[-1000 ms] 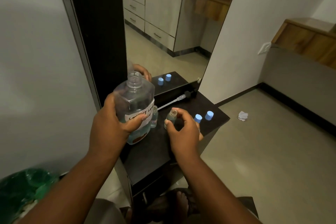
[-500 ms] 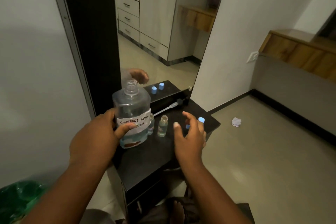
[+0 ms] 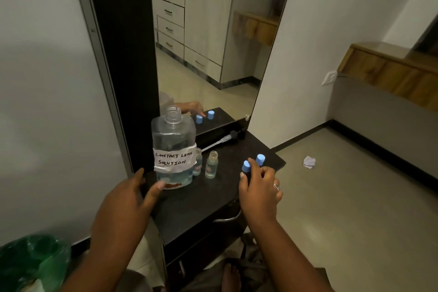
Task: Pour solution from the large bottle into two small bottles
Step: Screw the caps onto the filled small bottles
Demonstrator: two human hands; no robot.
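My left hand is spread wide at centre frame, the thumb tip touching the base of the large bottle, which stands on the desk. The small bottles stand just right of it. My right hand has its fingers at the nearer blue cap; I cannot tell if they are pinching it.

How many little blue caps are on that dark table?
2. Both stand near the right edge of the table: one cap by the fingertips of the right hand, the other cap just beyond it. The two in the mirror are only reflections.
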